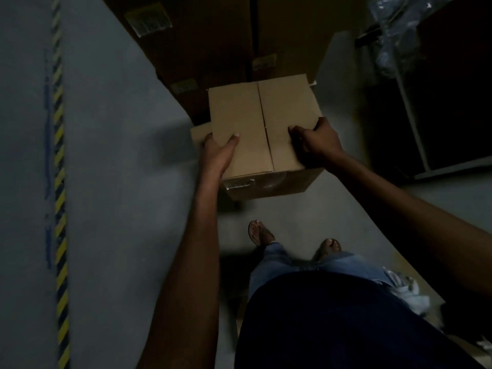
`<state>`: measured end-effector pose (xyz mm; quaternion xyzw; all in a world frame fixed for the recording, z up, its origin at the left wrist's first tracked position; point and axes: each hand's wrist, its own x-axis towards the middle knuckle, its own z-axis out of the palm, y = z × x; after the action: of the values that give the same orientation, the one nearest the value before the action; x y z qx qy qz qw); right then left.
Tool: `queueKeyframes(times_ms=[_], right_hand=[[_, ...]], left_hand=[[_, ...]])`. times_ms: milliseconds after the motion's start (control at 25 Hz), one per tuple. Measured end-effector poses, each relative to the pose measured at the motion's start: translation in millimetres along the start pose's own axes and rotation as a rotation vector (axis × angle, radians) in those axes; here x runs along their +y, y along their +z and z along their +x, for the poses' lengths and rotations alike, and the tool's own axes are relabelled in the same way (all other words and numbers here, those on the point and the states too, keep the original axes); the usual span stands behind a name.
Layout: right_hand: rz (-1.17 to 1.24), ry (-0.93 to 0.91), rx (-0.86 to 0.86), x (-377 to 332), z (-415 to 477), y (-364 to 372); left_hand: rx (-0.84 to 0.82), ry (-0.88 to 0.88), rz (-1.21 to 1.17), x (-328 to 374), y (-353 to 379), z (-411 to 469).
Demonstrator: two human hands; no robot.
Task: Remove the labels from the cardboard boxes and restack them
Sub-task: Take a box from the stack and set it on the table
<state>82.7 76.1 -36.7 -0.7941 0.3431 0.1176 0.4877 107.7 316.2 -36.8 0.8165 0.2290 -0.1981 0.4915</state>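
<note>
Dim room. Person stands holding a small cardboard box (255,123) in both hands, out in front of the body, above the grey floor (119,155), just before a stack of bigger dark boxes (202,49).

Left hand (218,153) grips the box's left near edge: thumb flat on top, the other fingers hidden down the side. Right hand (314,145) grasps the right near corner, fingers curled over the top edge.

Box top is closed, seam running down the middle. A side flap (199,131) sticks out at the left. A clear tape or label patch (239,183) sits on the near face, too dark to read.

The stacked boxes carry pale labels: one high left (147,20), one lower centre (264,62), one low left (183,85).

A yellow-black hazard stripe (60,182) runs along the floor far left. Sandalled feet (259,233) are below the box. Crumpled clear plastic (394,30) is top right, and some white crumpled stuff (407,288) lies at lower right.
</note>
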Motion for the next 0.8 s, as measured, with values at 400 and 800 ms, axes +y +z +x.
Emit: queueKeyframes(times_ms=[400,800], right_hand=[[0.225,0.239,0.179,149.6,-47.2,-195.5],[0.395,0.591,0.484,325.6,-130.2,-356.9]], left_hand=[[-0.233,0.083,0.207,56.4,181.3,-113.3],[-0.681,0.234,0.584,80.9,416.6,-234.3]])
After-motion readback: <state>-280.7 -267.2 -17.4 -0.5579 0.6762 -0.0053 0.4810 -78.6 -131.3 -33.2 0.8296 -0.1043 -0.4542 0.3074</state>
